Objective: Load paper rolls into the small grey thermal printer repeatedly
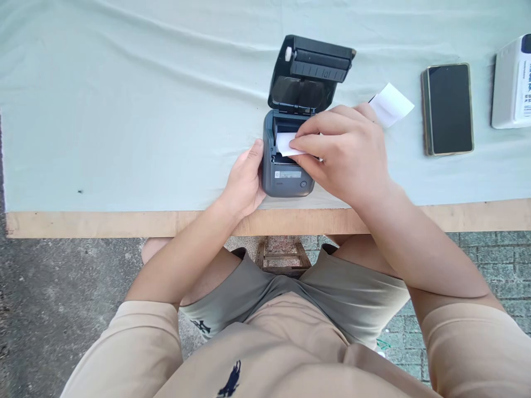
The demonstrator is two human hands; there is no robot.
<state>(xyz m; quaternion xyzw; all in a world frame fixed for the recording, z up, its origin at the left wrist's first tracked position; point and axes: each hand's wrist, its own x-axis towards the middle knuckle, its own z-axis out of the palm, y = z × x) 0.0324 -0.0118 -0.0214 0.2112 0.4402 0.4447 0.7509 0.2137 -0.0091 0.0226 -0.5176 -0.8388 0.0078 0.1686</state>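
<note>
I look on remotely as the right hand (348, 148), its grip narrow, pinches white paper (285, 143) inside a dark printer (287, 189), lid raised, near the front edge of the surface (136, 143), the left hand (244, 181) gripping the printer's side

On the cloth-covered desk (145, 121), a dark open-lidded device (282, 119) is held by the left hand (245, 179), while white paper (285, 144) is pinched inside it by the right hand (348, 145). Farther right, a white slip (392, 106), a phone (451, 109) and a white box (509, 85) are seen.
</note>
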